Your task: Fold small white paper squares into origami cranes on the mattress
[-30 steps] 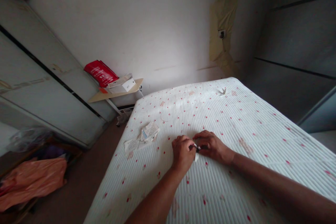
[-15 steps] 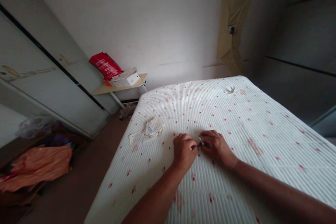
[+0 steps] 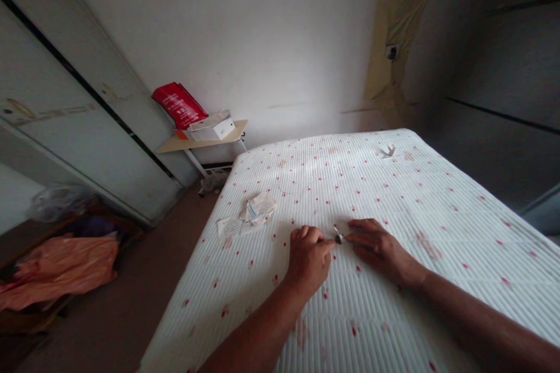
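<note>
A small dark and whitish object [image 3: 338,236], too small to make out, is between my hands over the white mattress [image 3: 324,175] with red dots. My left hand [image 3: 310,256] is closed, its thumb and forefinger tips at the left side of the object. Just right of it, my right hand [image 3: 378,247] has its fingers stretched out and apart, with nothing visible in them; the fingertips are close to the object. Printed papers [image 3: 260,208] lie on the mattress to the left of my hands.
A crumpled white scrap [image 3: 388,151] lies near the mattress's far right. Behind the far left corner, a small table [image 3: 175,144] bears a red bag [image 3: 179,106] and a white box [image 3: 213,130]. Orange cloth or plastic [image 3: 65,265] is at the lower left, beside wardrobe doors [image 3: 87,122].
My right hand has moved a little to the right, away from my left hand, and its fingers have opened off the small object. The view has shifted slightly.
</note>
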Tool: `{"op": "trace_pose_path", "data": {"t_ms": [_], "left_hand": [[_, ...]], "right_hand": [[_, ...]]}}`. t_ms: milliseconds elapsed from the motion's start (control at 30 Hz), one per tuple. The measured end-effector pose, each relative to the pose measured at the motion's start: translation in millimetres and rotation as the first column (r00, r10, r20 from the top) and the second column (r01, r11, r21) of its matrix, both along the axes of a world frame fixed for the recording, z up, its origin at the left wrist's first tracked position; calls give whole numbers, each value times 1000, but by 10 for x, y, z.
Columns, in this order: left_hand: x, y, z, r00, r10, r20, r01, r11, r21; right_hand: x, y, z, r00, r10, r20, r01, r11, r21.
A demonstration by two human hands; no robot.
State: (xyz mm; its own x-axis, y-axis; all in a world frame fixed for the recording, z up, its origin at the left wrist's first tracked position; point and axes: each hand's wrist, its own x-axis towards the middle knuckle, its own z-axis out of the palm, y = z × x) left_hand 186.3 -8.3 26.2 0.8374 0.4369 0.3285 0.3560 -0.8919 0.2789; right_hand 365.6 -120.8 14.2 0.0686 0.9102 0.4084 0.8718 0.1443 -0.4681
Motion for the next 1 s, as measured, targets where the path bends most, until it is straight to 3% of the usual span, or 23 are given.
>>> {"op": "trace_pose_path", "data": {"t_ms": [267,600,833,1000], "left_hand": [[-6,-62,111,997,23,-69,-14,993,118],[49,-50,109,996,-25,-84,39,984,172],[68,93,135,989,-86,-123,109,976,190],[24,119,122,990,-77,-121,98,980,173]], "right_hand": [[-7,-34,26,968,-4,252,21,997,-67],[-120,9,131,949,-30,315,60,994,-89],[-212,95,167,901,-9,434,58,993,-100],[-105,23,123,931,9,365,24,996,-86]]}}
